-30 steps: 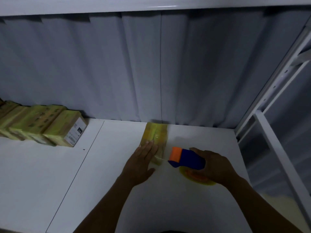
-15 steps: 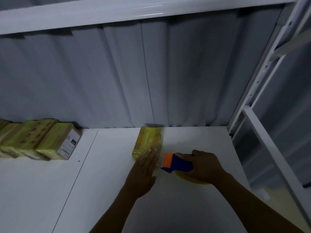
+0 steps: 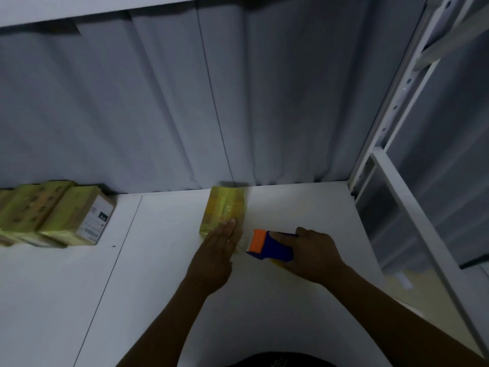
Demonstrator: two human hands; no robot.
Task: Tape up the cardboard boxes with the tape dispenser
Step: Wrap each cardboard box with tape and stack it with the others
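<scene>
Both hands work at the middle of the head view. The left hand (image 3: 211, 258) lies flat, fingers straight and together, fingertips pressing the near end of a small yellowish, tape-glossed cardboard box (image 3: 225, 207). The right hand (image 3: 315, 255) grips a blue plastic tape dispenser (image 3: 270, 246) with an orange front, just right of the box's near end and low over the white table (image 3: 158, 300). A faint strip of tape seems to run from the box to the orange front.

The step looks like cutting off the strip. To do it well, the flat hand should pin the tape end and the box while the dispenser tilts and pulls sharply away, so the box does not slide.

The box's far end sits against the grey pleated curtain (image 3: 185, 115), so there is no room behind it. A white metal frame (image 3: 397, 128) closes the right edge, fairly near the dispenser hand. The open room is toward the person and to the left, up to a row of taped yellow boxes (image 3: 66, 218) at the far left.
</scene>
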